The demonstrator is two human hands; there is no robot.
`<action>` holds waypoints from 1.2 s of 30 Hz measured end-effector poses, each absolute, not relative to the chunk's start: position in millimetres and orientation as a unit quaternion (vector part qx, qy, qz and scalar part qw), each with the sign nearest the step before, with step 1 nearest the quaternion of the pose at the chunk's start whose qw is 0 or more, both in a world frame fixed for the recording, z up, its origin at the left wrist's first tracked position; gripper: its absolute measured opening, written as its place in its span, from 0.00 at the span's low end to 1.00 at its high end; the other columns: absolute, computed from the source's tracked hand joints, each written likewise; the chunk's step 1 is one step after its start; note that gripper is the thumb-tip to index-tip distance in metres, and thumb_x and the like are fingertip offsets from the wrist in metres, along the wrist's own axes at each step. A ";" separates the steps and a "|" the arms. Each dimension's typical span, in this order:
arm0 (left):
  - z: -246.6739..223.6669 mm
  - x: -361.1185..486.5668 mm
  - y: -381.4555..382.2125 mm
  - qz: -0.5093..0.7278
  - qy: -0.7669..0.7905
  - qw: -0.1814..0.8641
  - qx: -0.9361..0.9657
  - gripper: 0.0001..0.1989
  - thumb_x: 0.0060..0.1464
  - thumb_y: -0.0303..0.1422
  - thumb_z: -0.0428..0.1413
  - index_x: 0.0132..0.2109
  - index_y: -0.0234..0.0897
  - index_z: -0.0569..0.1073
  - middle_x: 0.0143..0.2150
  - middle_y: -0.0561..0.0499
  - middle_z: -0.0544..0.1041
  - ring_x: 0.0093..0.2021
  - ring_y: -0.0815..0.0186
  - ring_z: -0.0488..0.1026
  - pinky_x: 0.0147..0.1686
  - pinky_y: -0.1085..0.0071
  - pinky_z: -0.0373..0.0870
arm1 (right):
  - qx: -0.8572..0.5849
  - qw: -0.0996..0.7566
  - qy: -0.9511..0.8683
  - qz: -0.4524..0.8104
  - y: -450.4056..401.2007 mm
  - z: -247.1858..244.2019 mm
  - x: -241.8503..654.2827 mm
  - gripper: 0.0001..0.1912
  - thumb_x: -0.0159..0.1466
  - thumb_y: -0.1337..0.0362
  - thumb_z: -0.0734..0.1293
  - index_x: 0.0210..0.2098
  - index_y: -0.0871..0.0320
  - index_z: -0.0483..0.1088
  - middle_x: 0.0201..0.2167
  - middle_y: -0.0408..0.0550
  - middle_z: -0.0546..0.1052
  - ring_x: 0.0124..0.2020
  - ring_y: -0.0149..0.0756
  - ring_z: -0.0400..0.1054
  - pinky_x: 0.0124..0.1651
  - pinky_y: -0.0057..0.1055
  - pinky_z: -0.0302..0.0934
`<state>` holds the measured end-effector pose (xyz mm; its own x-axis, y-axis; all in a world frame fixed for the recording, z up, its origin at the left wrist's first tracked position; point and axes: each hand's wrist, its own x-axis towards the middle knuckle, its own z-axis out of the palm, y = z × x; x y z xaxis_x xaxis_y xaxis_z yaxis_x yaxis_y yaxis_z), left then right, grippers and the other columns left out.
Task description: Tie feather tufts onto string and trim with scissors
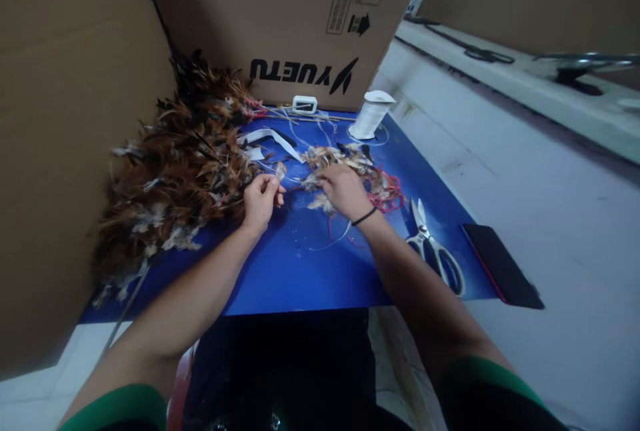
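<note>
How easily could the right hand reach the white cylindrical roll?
Probably yes: only low, mottled brown feathers seem to lie between the right hand and the white cylindrical roll.

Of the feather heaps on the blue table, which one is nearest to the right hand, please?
The small, pale, mottled feather heap, beside the tangled red string and directly at the right hand; the large, brown feather heap lies farther left.

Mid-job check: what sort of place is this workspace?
Probably a small, improvised handicraft corner: a blue tabletop backed by printed cardboard, with heaped brown feathers and scissors on it.
</note>
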<state>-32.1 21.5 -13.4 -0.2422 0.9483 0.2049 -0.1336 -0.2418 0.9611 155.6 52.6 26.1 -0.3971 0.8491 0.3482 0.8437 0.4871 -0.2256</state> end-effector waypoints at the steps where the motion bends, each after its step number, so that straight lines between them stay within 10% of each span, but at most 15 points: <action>1: -14.1 -31.8 22.2 0.646 0.451 0.420 0.450 0.10 0.53 0.38 0.56 0.30 0.36 0.69 0.21 0.56 0.71 0.16 0.75 0.64 0.16 0.78 0.62 | -0.505 0.178 -0.845 -0.012 60.9 30.2 155.8 0.15 0.63 0.71 0.58 0.43 0.61 0.75 0.42 0.55 0.76 0.47 0.41 0.65 0.51 0.37 0.55; 13: -15.4 -32.0 25.1 0.643 0.448 0.436 0.442 0.12 0.53 0.40 0.56 0.29 0.36 0.69 0.19 0.56 0.70 0.16 0.75 0.64 0.16 0.79 0.62 | -0.462 -0.026 -0.879 -0.116 95.7 38.5 146.5 0.14 0.65 0.66 0.58 0.45 0.57 0.73 0.49 0.56 0.72 0.53 0.47 0.57 0.47 0.40 0.47; 36: -16.3 -26.1 20.3 0.631 0.398 0.473 0.469 0.12 0.52 0.41 0.58 0.33 0.36 0.70 0.18 0.56 0.71 0.17 0.71 0.69 0.19 0.76 0.67 | -0.506 0.208 -0.836 -0.042 24.1 32.7 149.8 0.09 0.61 0.69 0.57 0.36 0.60 0.68 0.28 0.50 0.74 0.29 0.36 0.66 0.35 0.30 0.55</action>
<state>-26.1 20.3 -16.3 -0.1140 0.9698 0.2154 -0.2234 -0.2363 0.9457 149.8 24.1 32.7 -0.4007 0.8292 0.3897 0.8639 0.4836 -0.1407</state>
